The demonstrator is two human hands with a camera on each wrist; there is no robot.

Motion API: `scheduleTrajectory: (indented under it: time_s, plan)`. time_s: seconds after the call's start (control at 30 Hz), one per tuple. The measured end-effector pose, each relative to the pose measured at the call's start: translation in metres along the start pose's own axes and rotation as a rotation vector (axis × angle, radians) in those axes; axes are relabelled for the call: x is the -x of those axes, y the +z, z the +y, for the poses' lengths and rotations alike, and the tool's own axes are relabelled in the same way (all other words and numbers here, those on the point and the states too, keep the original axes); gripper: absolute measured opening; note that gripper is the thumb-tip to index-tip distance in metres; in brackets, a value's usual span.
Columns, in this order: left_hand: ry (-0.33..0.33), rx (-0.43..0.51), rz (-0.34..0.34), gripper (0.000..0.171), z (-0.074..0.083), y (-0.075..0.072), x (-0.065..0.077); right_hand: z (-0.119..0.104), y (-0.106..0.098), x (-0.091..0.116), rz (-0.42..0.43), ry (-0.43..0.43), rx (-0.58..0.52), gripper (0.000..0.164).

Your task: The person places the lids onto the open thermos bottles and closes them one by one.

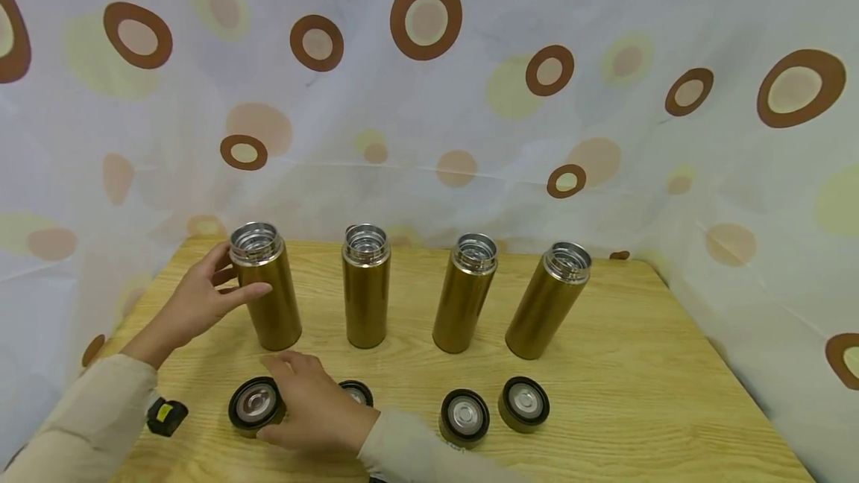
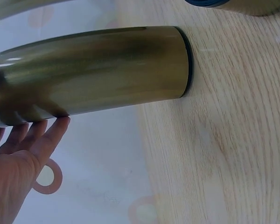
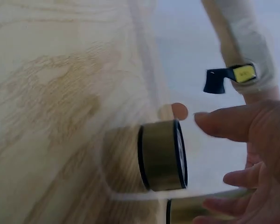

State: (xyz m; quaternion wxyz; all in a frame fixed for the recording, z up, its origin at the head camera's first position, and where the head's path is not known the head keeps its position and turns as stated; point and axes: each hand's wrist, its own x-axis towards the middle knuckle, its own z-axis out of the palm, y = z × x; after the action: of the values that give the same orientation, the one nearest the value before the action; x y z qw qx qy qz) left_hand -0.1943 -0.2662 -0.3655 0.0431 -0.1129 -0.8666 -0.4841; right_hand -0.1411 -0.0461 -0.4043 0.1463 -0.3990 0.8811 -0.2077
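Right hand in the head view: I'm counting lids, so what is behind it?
Behind the right hand, part of a black-rimmed flask lid shows, its metallic inside facing up. The hand covers the rest; whether anything else is there cannot be seen.

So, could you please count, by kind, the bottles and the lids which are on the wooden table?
Gold cylindrical metal bottles: 4
Round gold-sided lids with black rims: 4 (one partly hidden by the right hand)
Total: 8

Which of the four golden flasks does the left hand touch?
The leftmost golden flask in the head view: the left hand touches it; the other three stand untouched.
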Motion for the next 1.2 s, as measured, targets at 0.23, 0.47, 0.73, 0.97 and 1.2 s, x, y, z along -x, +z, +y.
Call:
scheduleTrajectory:
  time_s: [0.23,0.47,0.73,0.97,1.2]
  plan:
    - [-0.016,-0.004,-0.001,0.079,0.000,-0.001,0.002,-0.018,0.017,-0.015,-0.027,0.108,0.088,0.093]
    - [-0.010,-0.003,-0.004,0.079,0.002,-0.003,0.000,-0.018,0.022,-0.025,-0.038,0.129,0.160,0.094]
    - [-0.009,0.013,-0.008,0.078,0.005,-0.003,0.001,-0.015,0.022,-0.032,-0.017,0.148,0.203,0.079]
    - [-0.011,0.014,-0.008,0.079,0.003,-0.003,0.001,-0.013,0.020,-0.031,-0.005,0.132,0.131,0.071]
    - [-0.002,0.024,-0.002,0.076,0.003,0.000,0.001,-0.009,0.015,-0.027,-0.004,0.113,-0.009,0.070]
